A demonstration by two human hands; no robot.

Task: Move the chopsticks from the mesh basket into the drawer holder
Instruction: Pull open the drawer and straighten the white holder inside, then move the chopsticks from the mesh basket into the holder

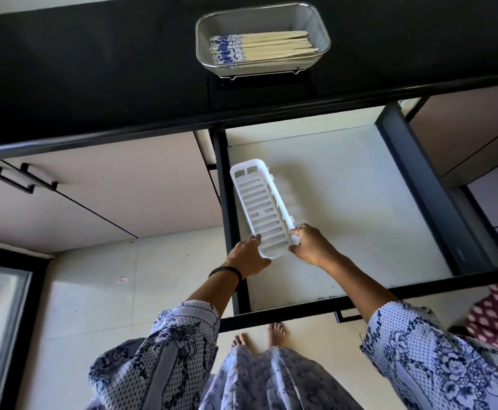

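Preparatory step: left hand (249, 255) and right hand (311, 245), grip closed on holder (264, 208), positioning it in drawer (360, 202); chopsticks (262, 48) untouched in mesh basket (320, 28) on worktop (94, 69), next to fetch.

Home kitchen, dark countertop (94, 69), open drawer (345, 187), cabinet handles (24, 179)

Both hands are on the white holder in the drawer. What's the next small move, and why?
Probably let go of the white slotted plastic holder and lift the right hand toward the steel mesh basket on the black counter. The holder already rests on the drawer floor and is empty; every blue-patterned chopstick lies in the basket.
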